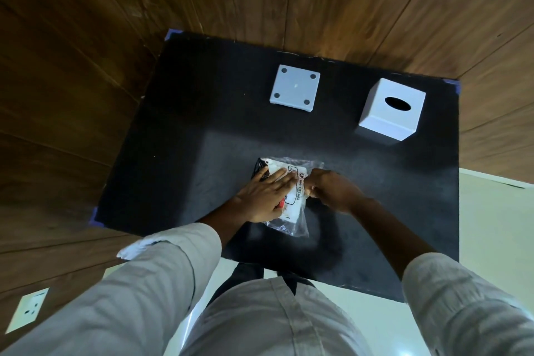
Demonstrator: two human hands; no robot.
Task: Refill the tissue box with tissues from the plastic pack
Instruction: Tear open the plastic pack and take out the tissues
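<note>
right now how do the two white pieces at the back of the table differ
The box cover is a tall cube; the base is a low flat square. The cover has a dark oval slot on top; the base shows four round pads at its corners. The cover sits right of the base. Both are white, untouched.

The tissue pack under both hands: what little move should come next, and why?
Probably draw the tissues out sideways. The left hand lies flat on the plastic pack, pinning it to the black mat, while the right hand pinches its edge. The white box and its base plate sit apart, waiting.
</note>
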